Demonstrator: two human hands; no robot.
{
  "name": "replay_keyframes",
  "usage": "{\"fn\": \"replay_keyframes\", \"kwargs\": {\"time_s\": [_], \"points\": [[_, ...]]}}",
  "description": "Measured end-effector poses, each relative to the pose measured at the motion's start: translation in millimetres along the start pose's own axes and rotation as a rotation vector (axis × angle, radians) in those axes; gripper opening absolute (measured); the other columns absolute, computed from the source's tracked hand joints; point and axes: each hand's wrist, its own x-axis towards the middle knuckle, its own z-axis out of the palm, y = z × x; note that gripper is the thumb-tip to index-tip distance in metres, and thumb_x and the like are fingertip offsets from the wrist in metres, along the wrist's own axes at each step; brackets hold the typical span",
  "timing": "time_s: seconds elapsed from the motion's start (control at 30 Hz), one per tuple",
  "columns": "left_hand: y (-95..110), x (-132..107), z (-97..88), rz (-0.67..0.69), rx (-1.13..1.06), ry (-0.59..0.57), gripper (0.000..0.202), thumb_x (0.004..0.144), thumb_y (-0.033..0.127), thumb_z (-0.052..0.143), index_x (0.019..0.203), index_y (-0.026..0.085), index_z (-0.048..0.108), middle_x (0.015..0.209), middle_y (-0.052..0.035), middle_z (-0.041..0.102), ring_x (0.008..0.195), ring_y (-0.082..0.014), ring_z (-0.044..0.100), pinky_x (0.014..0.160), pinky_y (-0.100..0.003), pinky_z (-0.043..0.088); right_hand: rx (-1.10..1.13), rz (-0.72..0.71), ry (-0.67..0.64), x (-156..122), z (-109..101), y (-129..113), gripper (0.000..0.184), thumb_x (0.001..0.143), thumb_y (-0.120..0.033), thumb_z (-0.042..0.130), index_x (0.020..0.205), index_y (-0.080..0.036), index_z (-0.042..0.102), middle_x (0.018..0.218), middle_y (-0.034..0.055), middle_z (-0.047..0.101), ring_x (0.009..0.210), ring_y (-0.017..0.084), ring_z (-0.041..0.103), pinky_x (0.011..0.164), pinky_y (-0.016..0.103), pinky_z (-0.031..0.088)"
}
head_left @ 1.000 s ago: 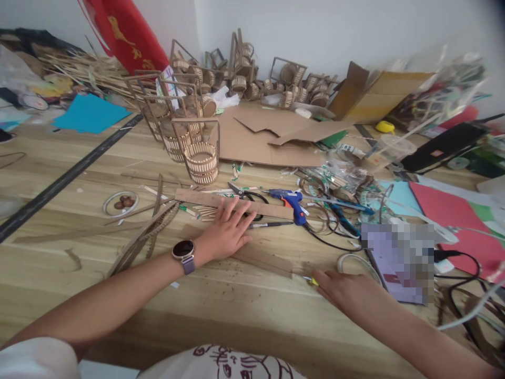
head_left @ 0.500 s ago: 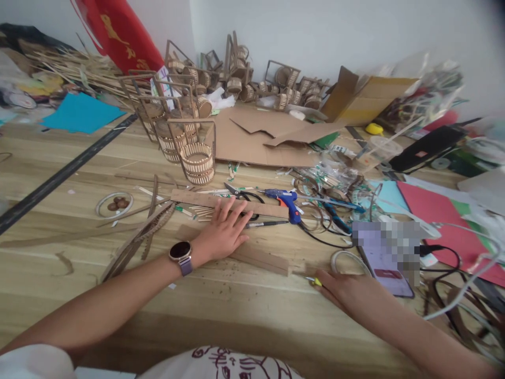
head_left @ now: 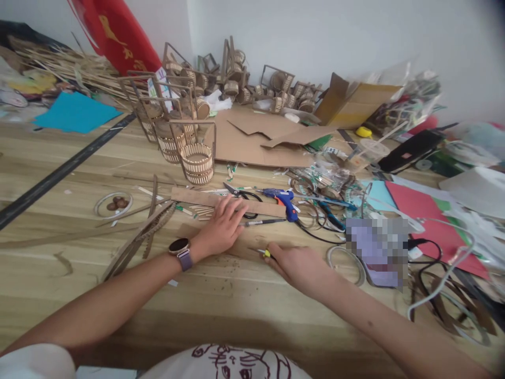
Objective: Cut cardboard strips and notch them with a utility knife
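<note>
Head view: brown strip (head_left: 193,196) lies on the table (head_left: 236,310) under the left hand (head_left: 222,226), laid flat, fingers loosely spread, seemingly for steadying; yellow-handled blade (head_left: 267,253) pinched low by the right hand (head_left: 302,266), presumably for control.

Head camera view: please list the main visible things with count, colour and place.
Slatted round buckets: many, tan, back and left of centre
Flat cardboard pieces: several, brown, back centre
Bag with gold letters: one, red, back left
Pistol glue gun: one, blue, centre
Metal scissors: one, black handles, centre
Long flat strip: one, brown, centre
Thin pointed tool: one, yellow handle, centre
Left hand: one, bare, centre
Right hand: one, bare, holding the tool
</note>
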Motion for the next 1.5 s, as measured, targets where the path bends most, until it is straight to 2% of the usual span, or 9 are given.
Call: {"fn": "replay_keyframes", "kwargs": {"time_s": [0.17, 0.33, 0.57, 0.7, 1.03, 1.27, 1.5], "points": [[-8, 3, -3.6, -0.046, -0.209, 0.071, 0.047, 0.103, 0.027, 0.031, 0.146, 0.012, 0.039, 0.151, -0.0179, 0.041, 0.148, -0.0301, 0.023, 0.122, -0.055, 0.025, 0.017, -0.023, -0.008, 14, -11, -7, 0.024, 0.103, -0.031, 0.042, 0.113, -0.017, 0.059, 0.087, 0.0104, 0.078, 0.077, 0.025, 0.076, 0.053, 0.027, 0.043], [-12, 3, -5.1, -0.087, -0.317, 0.127, 0.046, 0.102, 0.026, 0.032, 0.147, 0.020, 0.039, 0.149, -0.0130, 0.046, 0.147, -0.0268, 0.028, 0.122, -0.053, 0.027, 0.004, -0.061, -0.036, 21, -17, -18, 0.024, 0.103, -0.030, 0.043, 0.110, -0.017, 0.061, 0.088, 0.0089, 0.078, 0.081, 0.025, 0.076, 0.055, 0.026, 0.046], [-12, 3, -3.9, -0.099, -0.316, 0.142, 0.044, 0.102, 0.027, 0.032, 0.142, 0.015, 0.045, 0.146, -0.0152, 0.048, 0.145, -0.0259, 0.030, 0.122, -0.049, 0.028, -0.022, -0.080, 0.011, 26, -16, -28, 0.022, 0.102, -0.026, 0.044, 0.107, -0.017, 0.063, 0.085, 0.0097, 0.078, 0.078, 0.025, 0.077, 0.055, 0.026, 0.048], [-12, 3, -4.4, -0.092, -0.337, 0.137, 0.043, 0.102, 0.027, 0.033, 0.142, 0.018, 0.045, 0.147, -0.0135, 0.048, 0.145, -0.0259, 0.031, 0.122, -0.051, 0.028, -0.027, -0.106, 0.046, 27, -13, -28, 0.018, 0.101, -0.022, 0.046, 0.106, -0.016, 0.063, 0.082, 0.0098, 0.078, 0.075, 0.025, 0.077, 0.055, 0.026, 0.050], [-18, 2, -0.3, -0.089, -0.370, 0.139, 0.044, 0.102, 0.031, 0.034, 0.143, 0.018, 0.046, 0.146, -0.0141, 0.048, 0.146, -0.0287, 0.030, 0.121, -0.055, 0.026, -0.032, -0.139, 0.072, 26, -8, -28, 0.018, 0.097, -0.014, 0.047, 0.105, -0.015, 0.062, 0.085, 0.0106, 0.077, 0.076, 0.026, 0.077, 0.059, 0.029, 0.054], [-17, 2, -2.4, -0.081, -0.368, 0.125, 0.044, 0.102, 0.031, 0.033, 0.142, 0.016, 0.046, 0.146, -0.0152, 0.048, 0.145, -0.0285, 0.031, 0.122, -0.055, 0.026, -0.058, -0.162, 0.046, 25, -25, -34, 0.024, 0.086, -0.001, 0.052, 0.101, -0.014, 0.065, 0.086, 0.0096, 0.078, 0.078, 0.024, 0.076, 0.059, 0.026, 0.055], [-17, 1, -2.5, -0.069, -0.341, 0.085, 0.044, 0.102, 0.029, 0.033, 0.142, 0.015, 0.046, 0.147, -0.0154, 0.046, 0.146, -0.0300, 0.027, 0.122, -0.056, 0.024, -0.087, -0.144, 0.025, 20, -41, -41, 0.028, 0.087, 0.002, 0.049, 0.101, -0.014, 0.068, 0.085, 0.0084, 0.077, 0.077, 0.024, 0.076, 0.058, 0.026, 0.055]]}}
